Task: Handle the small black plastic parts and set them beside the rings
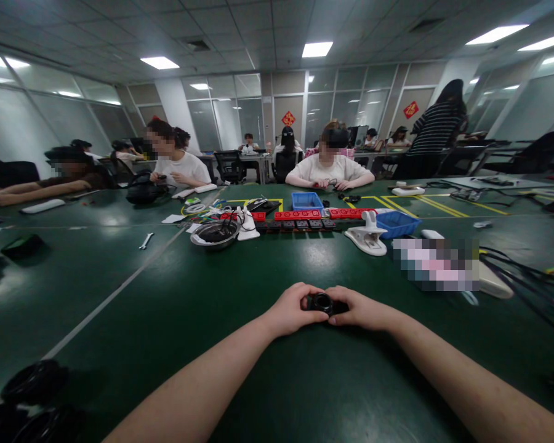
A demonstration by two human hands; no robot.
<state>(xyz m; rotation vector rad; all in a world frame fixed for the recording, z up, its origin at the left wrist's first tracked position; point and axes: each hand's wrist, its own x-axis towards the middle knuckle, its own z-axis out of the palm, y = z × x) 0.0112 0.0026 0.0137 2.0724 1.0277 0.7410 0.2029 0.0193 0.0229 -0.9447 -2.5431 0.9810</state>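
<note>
Watching remotely, I see black rings (33, 381) nearest, at lower left. Beyond them, the left hand (293, 312) and right hand (359, 309) hold one black part (322, 302) between them, thumbs and fingers curled narrowly on its sides. I can't tell whether it touches the table (240, 271). I judge it could slip if a thumb loosens, or twist if the hands press unevenly. Farther off, well apart, stand the bowl (218, 245) and white clip (369, 239).
</note>
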